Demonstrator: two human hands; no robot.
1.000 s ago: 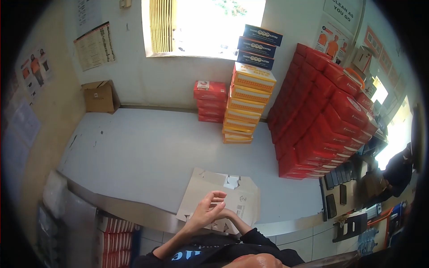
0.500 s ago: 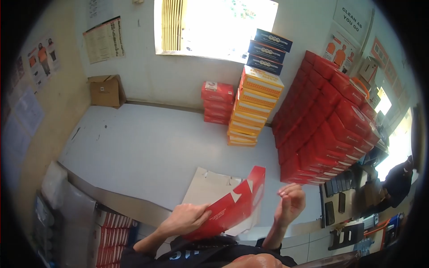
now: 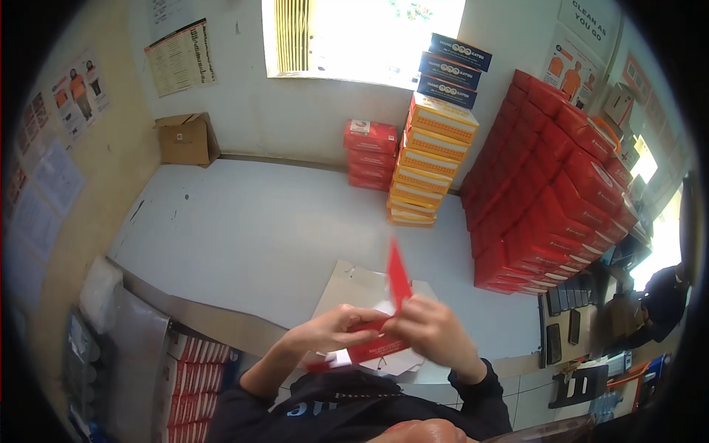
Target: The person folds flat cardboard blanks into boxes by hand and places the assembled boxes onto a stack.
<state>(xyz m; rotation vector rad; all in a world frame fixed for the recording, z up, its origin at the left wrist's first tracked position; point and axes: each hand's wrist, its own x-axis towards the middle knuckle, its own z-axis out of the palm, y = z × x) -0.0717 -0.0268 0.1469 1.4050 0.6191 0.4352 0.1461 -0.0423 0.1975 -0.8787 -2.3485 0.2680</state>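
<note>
A partly folded red carton (image 3: 378,349) with pale inner faces is held near my body at the table's front edge. My left hand (image 3: 336,328) is closed on its left part, with the fingers along the upper edge. My right hand (image 3: 434,331) pinches the carton at its right corner, close to the left fingertips. A narrow red flap stands up above the right hand, slightly blurred. Beneath the carton lies a flat beige cardboard sheet (image 3: 341,284) on the white table (image 3: 244,229). My fingers hide the corner between both hands.
Toward the back stand stacks of red boxes (image 3: 371,159), yellow boxes (image 3: 427,173) and dark blue boxes (image 3: 452,70). A tall bank of red boxes (image 3: 539,184) rises at the right. An open brown box (image 3: 186,139) sits back left. A person (image 3: 665,299) is at far right.
My right hand has moved left and down onto the carton and closed on it. The carton has been folded and turned, with its flap now upright. The left hand has shifted right and up.
</note>
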